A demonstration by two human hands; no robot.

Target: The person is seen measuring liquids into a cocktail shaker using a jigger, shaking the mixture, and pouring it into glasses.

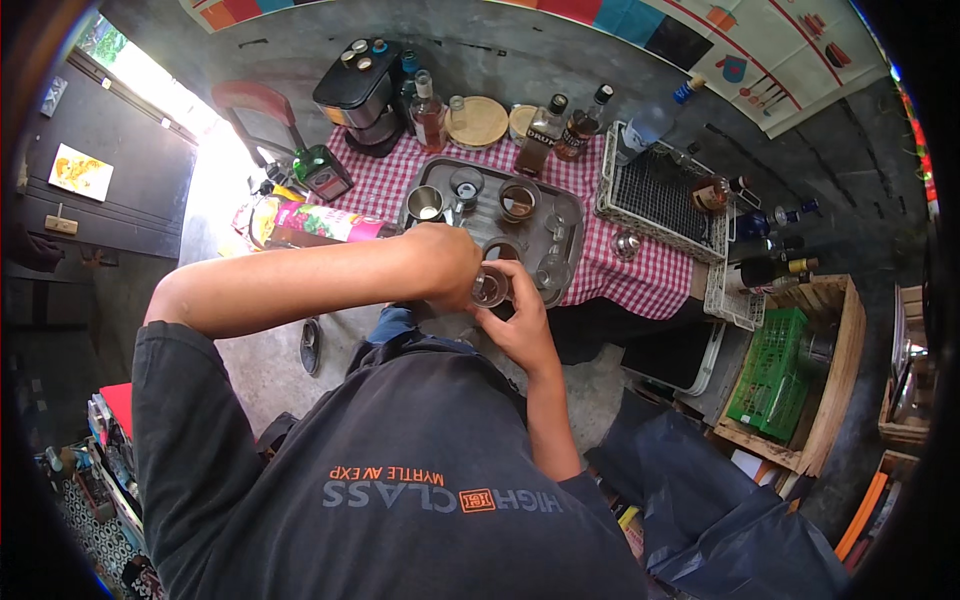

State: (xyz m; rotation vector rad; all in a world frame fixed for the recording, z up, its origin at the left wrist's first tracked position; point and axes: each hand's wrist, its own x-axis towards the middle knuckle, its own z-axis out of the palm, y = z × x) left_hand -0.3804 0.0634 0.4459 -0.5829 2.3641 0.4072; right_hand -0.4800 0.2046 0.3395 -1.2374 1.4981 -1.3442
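Note:
Just off the near edge of a grey serving tray (469, 169), my right hand (521, 315) holds a small clear glass (491, 289) with dark liquid showing in it. My left hand (446, 262) is curled right beside that glass, back of the hand up. Its fingertips are hidden, so what it grips does not show. Beyond my hands, the tray bears a steel cup (425, 202), a glass with a dark drink (519, 200) and another clear glass (466, 186). One more dark-filled glass (501, 247) is partly covered by my hands. Small clear glasses (553, 271) stand at the tray's right side.
A red checked tablecloth (630, 274) covers the table. Around the tray are a pink-labelled bottle (330, 221), a green bottle (321, 171), a coffee maker (360, 97), a Drum bottle (538, 139) and a wire basket (660, 195). A wooden crate (832, 375) stands at right.

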